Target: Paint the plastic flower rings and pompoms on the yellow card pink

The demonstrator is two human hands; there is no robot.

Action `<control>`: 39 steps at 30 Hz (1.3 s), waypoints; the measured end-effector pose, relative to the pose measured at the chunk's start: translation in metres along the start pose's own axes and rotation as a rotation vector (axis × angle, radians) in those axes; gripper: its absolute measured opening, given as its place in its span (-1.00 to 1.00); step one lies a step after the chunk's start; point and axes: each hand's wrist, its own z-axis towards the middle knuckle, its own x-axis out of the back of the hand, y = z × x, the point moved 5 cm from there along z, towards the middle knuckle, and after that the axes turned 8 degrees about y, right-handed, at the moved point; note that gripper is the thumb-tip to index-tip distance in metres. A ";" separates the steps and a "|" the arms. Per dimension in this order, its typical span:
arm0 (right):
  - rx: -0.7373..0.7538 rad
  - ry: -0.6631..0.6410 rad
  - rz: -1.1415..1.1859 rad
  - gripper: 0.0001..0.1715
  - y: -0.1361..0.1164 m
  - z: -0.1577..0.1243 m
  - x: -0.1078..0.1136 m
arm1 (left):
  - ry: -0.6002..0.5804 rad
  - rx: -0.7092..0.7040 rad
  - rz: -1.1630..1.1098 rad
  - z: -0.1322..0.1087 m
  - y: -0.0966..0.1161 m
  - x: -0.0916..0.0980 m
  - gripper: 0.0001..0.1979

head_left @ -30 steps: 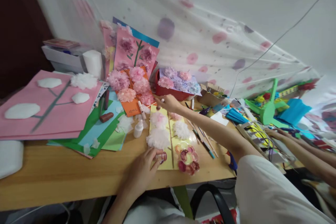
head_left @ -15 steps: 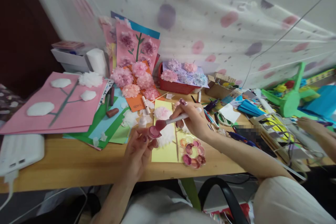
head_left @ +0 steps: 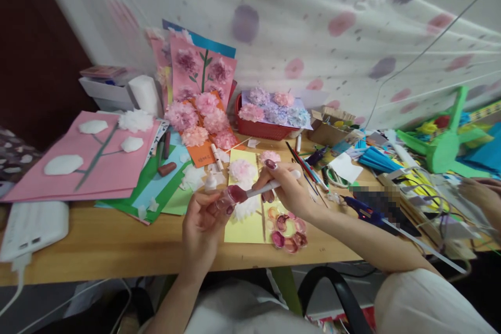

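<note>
My left hand (head_left: 202, 219) is closed around a small clear pot with pink colour in it (head_left: 222, 201), lifted just above the table edge. My right hand (head_left: 285, 188) pinches a white-handled brush (head_left: 270, 186) whose pink, rounded head (head_left: 237, 194) touches the pot. Below both hands lies a yellow card (head_left: 245, 227) with white and pink tissue flowers (head_left: 241, 170) glued along a stem. A round palette of pink wells (head_left: 287, 227) rests on the card's right side.
Pink card with white flowers (head_left: 88, 159) lies at left over green and blue sheets. Flower cards (head_left: 201, 70) lean on the curtain beside a red basket (head_left: 261, 129). Pens, scissors and paper crafts crowd the right, where another person's hand (head_left: 479, 190) works. A white power bank (head_left: 33, 224) sits front left.
My right hand came back from the far side of the card with the brush. My left hand lifted the pot off the card, and the brush head now meets it.
</note>
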 end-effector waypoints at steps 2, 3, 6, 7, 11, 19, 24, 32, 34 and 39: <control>-0.024 -0.016 0.037 -0.40 0.005 0.003 -0.001 | -0.008 -0.074 0.042 0.001 0.004 0.000 -0.80; -0.047 -0.019 0.061 -0.40 0.008 0.004 -0.001 | -0.013 -0.114 0.066 0.001 0.006 0.000 -0.81; -0.149 0.000 0.132 -0.42 0.017 0.008 -0.003 | -0.029 -0.215 0.145 -0.001 0.013 -0.002 -0.81; -0.177 0.013 0.151 -0.43 0.019 0.009 -0.003 | -0.035 -0.229 0.168 -0.002 0.015 -0.003 -0.81; -0.217 0.056 0.184 -0.43 0.023 0.011 -0.005 | -0.048 -0.169 0.189 -0.005 0.011 -0.004 -0.83; 0.218 0.050 -0.125 -0.57 -0.014 0.001 0.017 | -0.067 0.188 -0.072 -0.007 -0.014 -0.003 -0.77; 0.347 -0.118 -0.354 -0.66 -0.036 -0.008 0.022 | -0.073 0.222 -0.102 -0.004 -0.014 -0.005 -0.77; 0.732 -0.288 -0.640 -0.79 -0.049 -0.009 0.012 | -0.238 0.206 0.084 -0.014 -0.011 -0.010 -0.74; 0.728 -0.230 -0.744 -0.76 -0.036 0.007 0.024 | -0.246 0.278 0.137 -0.018 -0.020 -0.003 -0.70; 0.357 -0.045 -0.828 -0.50 0.037 0.054 0.058 | -0.440 0.346 0.574 -0.024 -0.052 0.010 -0.81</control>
